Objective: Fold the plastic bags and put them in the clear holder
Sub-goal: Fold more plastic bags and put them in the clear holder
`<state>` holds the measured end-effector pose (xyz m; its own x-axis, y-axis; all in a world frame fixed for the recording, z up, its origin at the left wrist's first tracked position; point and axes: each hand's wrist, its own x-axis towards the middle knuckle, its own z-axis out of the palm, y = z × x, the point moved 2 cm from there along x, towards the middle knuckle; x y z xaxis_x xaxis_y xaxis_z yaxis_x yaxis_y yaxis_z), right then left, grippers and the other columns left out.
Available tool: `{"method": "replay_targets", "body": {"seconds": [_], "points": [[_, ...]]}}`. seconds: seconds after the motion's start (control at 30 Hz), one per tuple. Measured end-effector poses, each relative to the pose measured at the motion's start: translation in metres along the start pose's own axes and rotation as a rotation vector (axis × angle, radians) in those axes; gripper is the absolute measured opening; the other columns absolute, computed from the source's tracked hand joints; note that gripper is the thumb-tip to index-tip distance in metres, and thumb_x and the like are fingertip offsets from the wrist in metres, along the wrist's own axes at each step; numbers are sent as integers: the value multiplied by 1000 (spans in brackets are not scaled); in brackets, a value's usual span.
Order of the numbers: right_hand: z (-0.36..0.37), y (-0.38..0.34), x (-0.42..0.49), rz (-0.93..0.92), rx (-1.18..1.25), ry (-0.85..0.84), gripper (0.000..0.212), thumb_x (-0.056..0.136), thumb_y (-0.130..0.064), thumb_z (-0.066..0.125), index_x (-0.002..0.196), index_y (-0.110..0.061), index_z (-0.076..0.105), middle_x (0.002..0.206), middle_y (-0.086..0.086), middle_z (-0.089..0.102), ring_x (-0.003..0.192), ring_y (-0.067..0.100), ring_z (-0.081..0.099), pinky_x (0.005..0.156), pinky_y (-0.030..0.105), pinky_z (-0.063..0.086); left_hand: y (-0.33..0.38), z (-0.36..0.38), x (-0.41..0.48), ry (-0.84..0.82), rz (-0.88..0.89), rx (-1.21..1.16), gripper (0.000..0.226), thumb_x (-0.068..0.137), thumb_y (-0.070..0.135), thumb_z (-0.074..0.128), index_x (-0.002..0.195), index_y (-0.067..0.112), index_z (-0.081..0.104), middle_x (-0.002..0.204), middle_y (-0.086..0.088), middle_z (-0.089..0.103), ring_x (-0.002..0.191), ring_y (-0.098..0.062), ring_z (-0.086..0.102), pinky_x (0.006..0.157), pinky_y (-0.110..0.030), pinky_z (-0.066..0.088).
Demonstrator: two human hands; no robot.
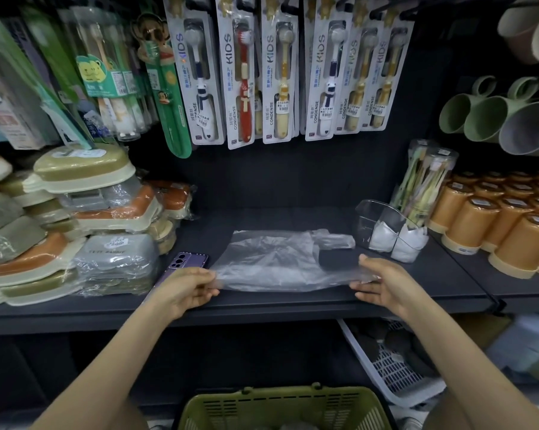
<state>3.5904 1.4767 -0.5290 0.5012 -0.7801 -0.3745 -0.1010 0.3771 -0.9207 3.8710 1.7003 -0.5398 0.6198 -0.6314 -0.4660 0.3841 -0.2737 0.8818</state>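
Head view
Plastic bag: a thin, translucent, crinkled plastic bag (277,262) lies spread flat on the dark grey shelf (293,305), long side running left to right, its handle end pointing right towards the holder.
Bag's near edge: lifted slightly off the shelf and stretched between the two hands.
Left hand (187,290): pinches the near left corner of the bag between thumb and curled fingers.
Right hand (383,283): grasps the near right edge, thumb above and fingers below the film.
Clear holder: a clear, two-compartment plastic holder (367,212) stands just right of the bag, with a folded white bag (408,240) in each compartment.
Phone: a purple phone (184,262) lies beside the bag's left end, partly under the left hand.
Around: carded kids' toothbrushes (246,72) hang above; orange cups (479,218) stand at right; an olive-green slotted basket (287,408) sits below.
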Motion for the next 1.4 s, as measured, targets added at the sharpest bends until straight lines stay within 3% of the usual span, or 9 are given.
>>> {"method": "replay_targets", "body": {"seconds": [0.13, 0.27, 0.53, 0.87, 1.0, 1.1, 1.23, 1.33, 1.4], "points": [[3, 12, -1, -73, -104, 94, 23, 88, 8, 60, 110, 3, 56, 89, 18, 59, 63, 25, 63, 47, 24, 55, -11, 13, 2, 97, 11, -43, 11, 93, 2, 58, 82, 6, 58, 58, -8, 64, 52, -16, 59, 41, -17, 49], [-1, 16, 0, -145, -175, 149, 15, 92, 7, 55, 107, 3, 58, 87, 15, 57, 47, 17, 64, 45, 23, 53, -22, 16, 8, 192, 54, -78, 11, 92, -2, 58, 82, 2, 60, 59, -9, 62, 39, -5, 57, 39, -14, 46], [-24, 17, 3, -15, 133, 187, 20, 88, 10, 58, 107, 3, 59, 82, 14, 60, 70, 22, 60, 47, 20, 55, -27, 16, 13, 226, 52, -77, 11, 92, -1, 59, 81, 1, 59, 48, -4, 61, 36, -2, 56, 38, -11, 43], [-42, 23, 21, -104, -61, 394, 23, 84, 10, 64, 107, 4, 60, 92, 15, 58, 66, 21, 57, 44, 15, 51, -27, 15, 0, 174, 85, -148, 18, 89, 0, 63, 105, -1, 55, 74, -10, 61, 46, -7, 58, 41, -13, 44], [-39, 19, 18, -177, -461, 415, 23, 90, -11, 64, 111, -1, 63, 92, 12, 65, 75, 28, 61, 70, 37, 54, -26, 10, -2, 393, 419, 548, 21, 86, 8, 69, 105, 3, 61, 79, -4, 61, 72, -21, 59, 65, -27, 45], [-22, 15, 5, -596, -1033, 640, 23, 88, -17, 63, 107, -5, 68, 99, 17, 67, 91, 40, 60, 78, 42, 49, -27, 21, -5, 424, 973, 1083, 14, 78, 6, 74, 91, 5, 70, 86, -9, 67, 79, -33, 63, 74, -38, 50], [31, 38, -13, -1015, -1194, 267, 38, 93, -35, 45, 101, -12, 74, 103, 7, 73, 95, 28, 68, 91, 36, 50, -49, 37, 0, 270, 1150, 1358, 25, 78, 18, 68, 97, 4, 74, 102, -12, 72, 93, -31, 70, 80, -42, 56], [46, 67, -13, -915, -1404, -90, 79, 96, -63, 8, 122, -17, 66, 131, 0, 60, 124, 17, 55, 110, 33, 26, -62, 34, 1, 254, 1060, 1400, 42, 87, 31, 44, 102, 4, 74, 107, -10, 72, 98, -25, 70, 80, -39, 56], [32, 72, -7, -778, -1435, -143, 94, 88, -71, -6, 132, -20, 59, 142, -3, 50, 135, 14, 43, 114, 29, 17, -64, 32, -1, 239, 1026, 1379, 47, 88, 32, 39, 106, 5, 73, 110, -10, 71, 101, -24, 69, 84, -39, 54]]}}
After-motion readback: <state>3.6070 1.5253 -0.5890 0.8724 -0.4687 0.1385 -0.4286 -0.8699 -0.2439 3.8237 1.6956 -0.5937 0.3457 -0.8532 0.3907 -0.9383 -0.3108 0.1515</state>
